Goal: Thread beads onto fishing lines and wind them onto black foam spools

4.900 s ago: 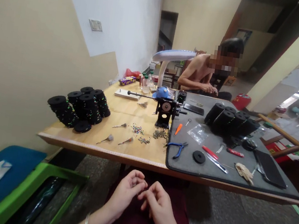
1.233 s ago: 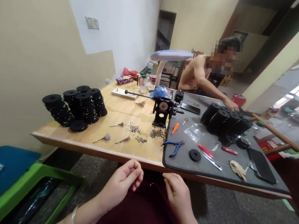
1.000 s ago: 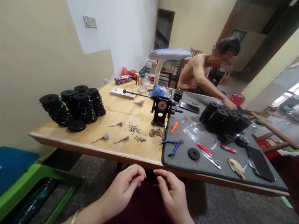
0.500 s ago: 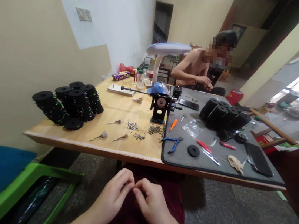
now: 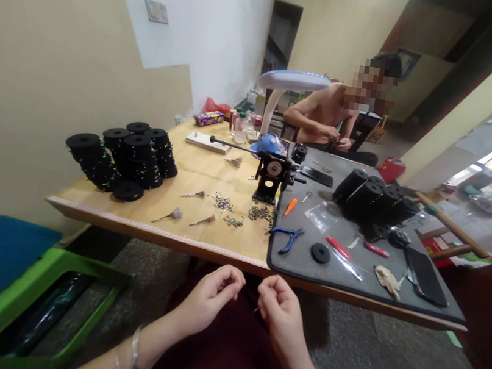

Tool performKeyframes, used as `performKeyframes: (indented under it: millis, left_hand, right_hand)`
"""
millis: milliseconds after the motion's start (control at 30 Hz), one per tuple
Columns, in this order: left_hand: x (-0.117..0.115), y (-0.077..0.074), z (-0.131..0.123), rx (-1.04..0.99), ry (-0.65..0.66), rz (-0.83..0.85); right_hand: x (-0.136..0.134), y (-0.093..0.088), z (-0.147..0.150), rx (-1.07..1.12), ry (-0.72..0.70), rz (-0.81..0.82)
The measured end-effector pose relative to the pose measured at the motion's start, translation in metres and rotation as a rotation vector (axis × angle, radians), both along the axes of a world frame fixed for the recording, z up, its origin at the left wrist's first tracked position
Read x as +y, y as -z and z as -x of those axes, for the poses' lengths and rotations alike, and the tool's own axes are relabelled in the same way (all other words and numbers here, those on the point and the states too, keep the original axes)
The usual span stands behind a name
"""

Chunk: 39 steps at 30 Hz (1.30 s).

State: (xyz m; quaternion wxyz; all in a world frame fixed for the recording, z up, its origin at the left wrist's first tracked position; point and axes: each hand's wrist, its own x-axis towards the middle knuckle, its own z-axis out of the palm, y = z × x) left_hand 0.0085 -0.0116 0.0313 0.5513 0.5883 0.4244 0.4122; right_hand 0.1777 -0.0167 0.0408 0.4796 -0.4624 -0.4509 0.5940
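Observation:
My left hand (image 5: 213,294) is closed in a pinch over my lap, just short of the table's front edge. Whatever its fingertips hold, if anything, is too small to make out. Beside it, a small gap away, my right hand (image 5: 281,310) is also pinched closed. A tiny dark tip pokes out below its fingers, too small to name. On the table ahead lie small piles of coloured beads (image 5: 223,202) and metal bits (image 5: 261,212). Blue-handled pliers (image 5: 285,238) and a black foam ring (image 5: 320,253) rest on the grey mat (image 5: 294,262).
Black spools stand stacked at the left (image 5: 135,149) and right (image 5: 371,194). A black winding device (image 5: 269,176) and a lamp (image 5: 294,81) occupy the middle. Brushes (image 5: 171,215), a phone (image 5: 426,276) and a red-handled knife (image 5: 338,247) lie about. Another person sits behind the table.
My hands have moved apart, from fingertips touching to a small gap between them. Both sit slightly higher and further right in view. The camera view has shifted a little.

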Motion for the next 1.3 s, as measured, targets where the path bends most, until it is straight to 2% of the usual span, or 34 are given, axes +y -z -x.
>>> performKeyframes:
  millis: [67, 167, 233, 333, 467, 600, 800, 933, 1033, 1167, 1300]
  left_hand:
    - [0.005, 0.006, -0.007, -0.022, 0.102, 0.028]
    - [0.011, 0.016, -0.021, 0.030, 0.272, 0.000]
    - [0.014, 0.022, -0.031, 0.092, 0.309, -0.023]
    - [0.019, 0.031, -0.042, 0.126, 0.308, -0.023]
    - [0.022, 0.040, -0.046, 0.007, 0.315, 0.015]
    - [0.022, 0.046, -0.044, -0.015, 0.274, 0.070]
    - [0.021, 0.045, -0.040, 0.039, 0.235, 0.021]
    - [0.019, 0.036, -0.023, 0.175, 0.091, -0.156]
    - [0.022, 0.025, 0.002, 0.230, -0.132, -0.221]
    - [0.039, 0.008, 0.043, 0.370, -0.503, -0.331]
    - [0.063, -0.009, 0.077, 0.625, -0.681, -0.452]
  right_hand:
    - [0.004, -0.006, -0.004, 0.178, 0.034, 0.066]
    - [0.009, -0.016, -0.008, 0.329, 0.037, 0.116]
    - [0.011, -0.024, -0.008, 0.387, 0.047, 0.130]
    - [0.014, -0.033, -0.010, 0.454, 0.062, 0.135]
    - [0.018, -0.038, -0.015, 0.467, 0.104, 0.126]
    - [0.020, -0.035, -0.022, 0.449, 0.143, 0.104]
    - [0.018, -0.025, -0.026, 0.395, 0.178, 0.079]
    - [0.013, -0.007, -0.020, 0.288, 0.193, 0.095]
    - [0.008, 0.013, -0.013, 0.244, 0.159, 0.159]
    - [0.004, 0.035, -0.004, 0.232, 0.119, 0.223]
    - [0.004, 0.044, 0.001, 0.239, 0.115, 0.262]
